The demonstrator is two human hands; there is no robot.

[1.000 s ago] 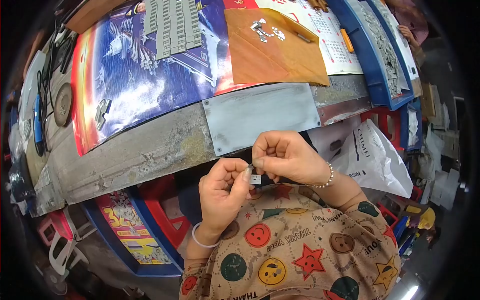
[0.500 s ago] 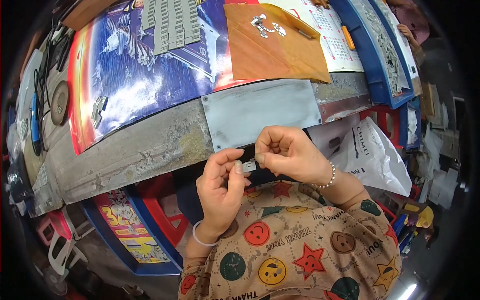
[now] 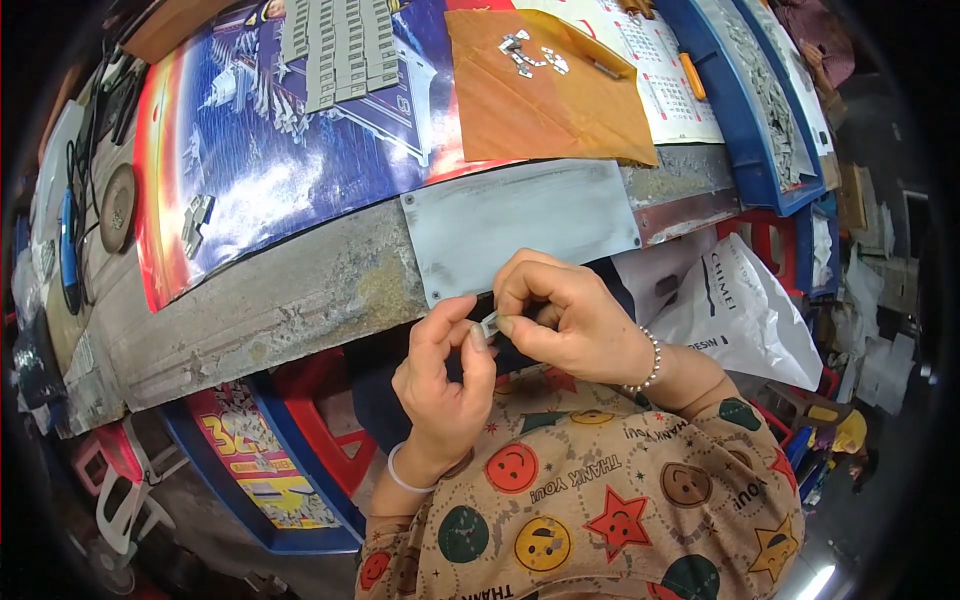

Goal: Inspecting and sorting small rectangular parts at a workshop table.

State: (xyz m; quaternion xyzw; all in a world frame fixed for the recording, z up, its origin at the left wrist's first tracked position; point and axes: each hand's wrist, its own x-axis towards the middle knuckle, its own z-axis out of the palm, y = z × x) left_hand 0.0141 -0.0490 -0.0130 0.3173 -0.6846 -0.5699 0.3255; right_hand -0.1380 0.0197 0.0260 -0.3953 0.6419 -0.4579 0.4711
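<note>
Head view: both hands (image 3: 500,350) pinch a small metal piece (image 3: 489,324) near a white bag (image 3: 745,315).

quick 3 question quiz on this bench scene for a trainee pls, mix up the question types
1. True or false: both hands pinch the small metal piece together.
2. What lies on the orange sheet? A) small metal bits B) a blue cable C) a white bag
3. Fill in: the right hand wears a ____ bracelet.

Key
1. True: the left hand and right hand fingers meet on it, just below the grey metal plate.
2. A: small metal bits.
3. Beaded.
</note>
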